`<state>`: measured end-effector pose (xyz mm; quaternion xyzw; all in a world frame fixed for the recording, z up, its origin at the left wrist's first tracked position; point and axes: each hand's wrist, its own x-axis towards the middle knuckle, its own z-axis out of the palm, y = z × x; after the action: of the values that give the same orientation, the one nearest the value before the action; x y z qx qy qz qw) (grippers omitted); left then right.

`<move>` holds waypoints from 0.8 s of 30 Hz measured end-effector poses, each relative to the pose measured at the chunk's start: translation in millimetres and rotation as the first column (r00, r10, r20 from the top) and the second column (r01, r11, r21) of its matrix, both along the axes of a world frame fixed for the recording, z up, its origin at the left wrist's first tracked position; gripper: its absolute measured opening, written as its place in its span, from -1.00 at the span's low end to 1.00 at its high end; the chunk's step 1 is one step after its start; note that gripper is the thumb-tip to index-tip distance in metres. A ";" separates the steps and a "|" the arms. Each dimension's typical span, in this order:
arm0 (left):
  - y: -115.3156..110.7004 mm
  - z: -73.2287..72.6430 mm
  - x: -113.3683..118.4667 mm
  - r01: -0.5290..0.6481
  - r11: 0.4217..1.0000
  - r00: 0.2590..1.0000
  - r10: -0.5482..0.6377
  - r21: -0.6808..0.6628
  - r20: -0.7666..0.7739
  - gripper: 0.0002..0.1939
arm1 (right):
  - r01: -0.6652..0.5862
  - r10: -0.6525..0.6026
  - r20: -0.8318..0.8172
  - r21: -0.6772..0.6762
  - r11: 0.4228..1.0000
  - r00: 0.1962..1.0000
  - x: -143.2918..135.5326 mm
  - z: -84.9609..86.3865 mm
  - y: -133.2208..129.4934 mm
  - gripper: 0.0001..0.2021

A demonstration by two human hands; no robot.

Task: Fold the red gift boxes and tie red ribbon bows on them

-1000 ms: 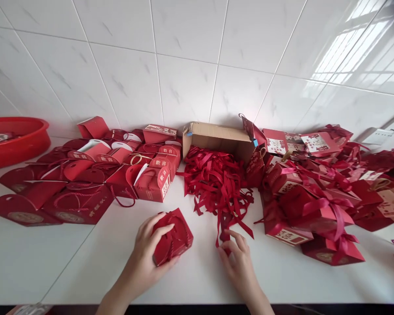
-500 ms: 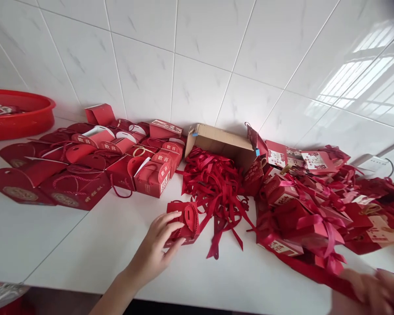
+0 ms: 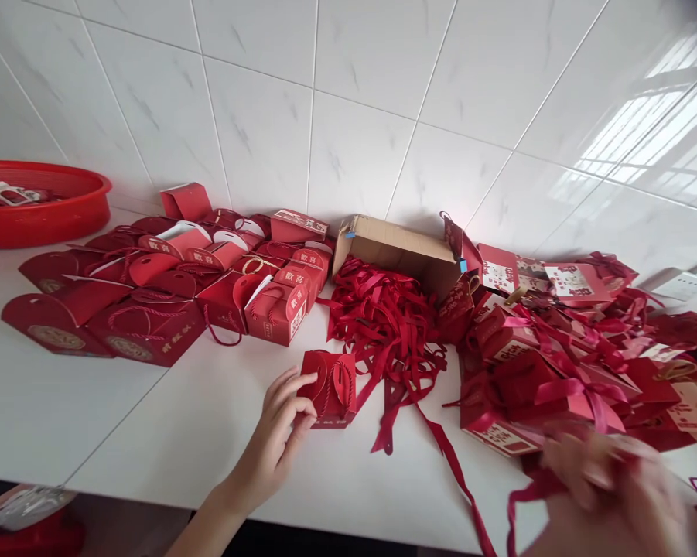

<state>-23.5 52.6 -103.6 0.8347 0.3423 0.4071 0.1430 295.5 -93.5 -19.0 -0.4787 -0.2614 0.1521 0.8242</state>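
Note:
A small red gift box [image 3: 339, 370] with twisted cord handles stands upright on the white table. My left hand [image 3: 275, 422] has its fingers curled against the box's left side, with the thumb below and the fingertips touching it. At the lower right, my right hand [image 3: 609, 480] is blurred and closed round a dark red ribbon [image 3: 525, 495], which trails down from the fingers. Another ribbon strand [image 3: 452, 456] runs from the heap of red ribbons [image 3: 377, 309] to the table's front edge.
An open cardboard box [image 3: 398, 240] lies behind the ribbons. Rows of red gift boxes [image 3: 151, 325] fill the left. Boxes with tied bows [image 3: 557, 387] crowd the right. A red basket [image 3: 46, 220] stands far left. Tiled wall [image 3: 360, 147] behind, a power strip [image 3: 681, 285] at right.
My right hand has moved left and slightly up with the ribbon. A ribbon strand now stretches from the heap to the front edge. My left hand has slid toward the small box's left side.

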 end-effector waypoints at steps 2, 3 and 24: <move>-5.0 -3.9 0.7 -0.004 0.998 0.998 0.000 -0.057 -0.062 -0.81 | -0.126 0.140 0.077 -0.170 0.977 0.987 -23.6 -5.4 33.8 -0.74; -6.9 -5.7 1.0 0.005 0.998 0.995 -0.010 -0.056 -0.100 -0.81 | -0.218 0.251 0.088 -0.276 0.936 0.964 -35.9 -8.2 49.6 -0.72; -15.1 11.1 10.3 0.227 0.974 0.973 -0.226 -0.022 0.041 -0.76 | -0.365 0.671 0.318 -0.646 0.670 0.670 -97.2 -27.3 129.3 -0.65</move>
<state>-13.2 37.6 -92.6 0.8584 0.2475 0.3994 0.2059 198.3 35.8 -46.4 -0.6091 -0.5562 0.3174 0.4678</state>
